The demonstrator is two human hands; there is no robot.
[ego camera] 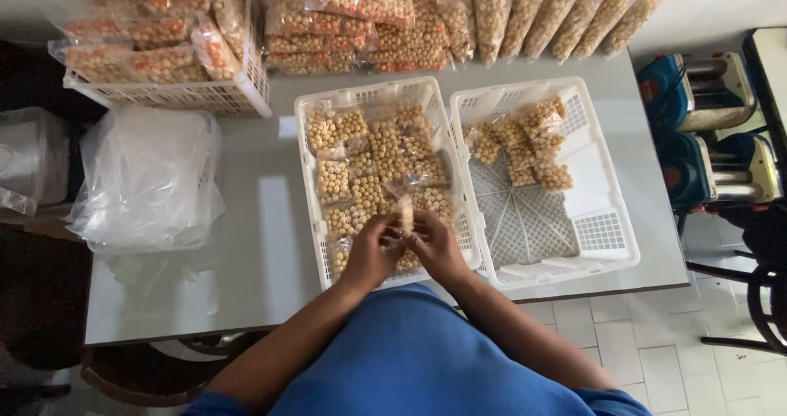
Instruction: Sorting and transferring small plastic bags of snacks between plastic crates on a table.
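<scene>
Clear plastic wraps the small snack packet [404, 211] that the left hand [370, 252] and right hand [437, 248] pinch together above the full white crate [305, 150]. A loose grip could drop it or spill the balls; the half-empty crate [611, 236] sits just beside.

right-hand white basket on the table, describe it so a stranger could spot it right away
On the grey table, two white baskets sit side by side before the person. Take the right basket, beside the hands. Unlike its packed neighbour, it holds few snack bags, its mesh floor mostly bare.
</scene>
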